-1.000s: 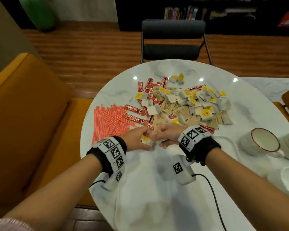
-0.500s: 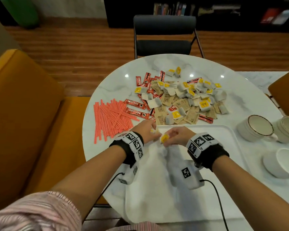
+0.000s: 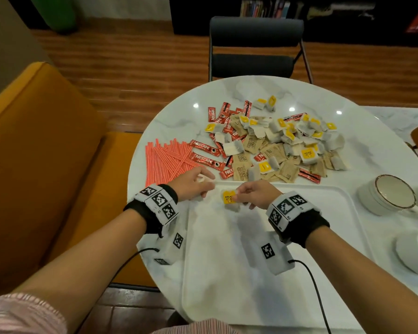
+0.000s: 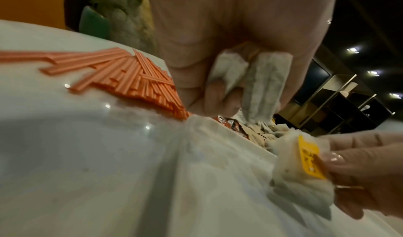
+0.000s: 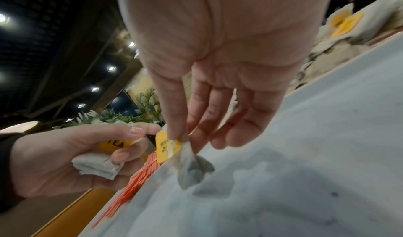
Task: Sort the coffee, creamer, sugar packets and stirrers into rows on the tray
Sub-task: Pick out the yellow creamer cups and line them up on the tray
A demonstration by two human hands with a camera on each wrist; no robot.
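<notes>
A white tray [image 3: 263, 297] lies on the round marble table in front of me. My right hand [image 3: 249, 195] pinches a white packet with a yellow tag [image 3: 229, 198], [image 5: 172, 147], at the tray's far left corner, its lower end touching the tray. My left hand [image 3: 196, 186] hovers just left of that corner and grips several white packets [image 4: 257, 80], [image 5: 98, 164], one with a yellow tag. Beyond the tray lies a mixed heap of red coffee sticks [image 3: 204, 147], brown sugar packets [image 3: 285, 168] and white yellow-tagged packets [image 3: 308, 154]. Orange stirrers [image 3: 167, 162] lie at the left.
White cups [image 3: 393, 195] and saucers [image 3: 415, 254] stand right of the tray. A dark chair [image 3: 253, 49] faces the table's far side. An orange sofa [image 3: 41, 165] runs along the left. Cables trail from both wrist units over the near table edge.
Both hands drew back from the heap to the tray's far left corner and moved apart. My right hand now holds one yellow-tagged packet down on the tray.
</notes>
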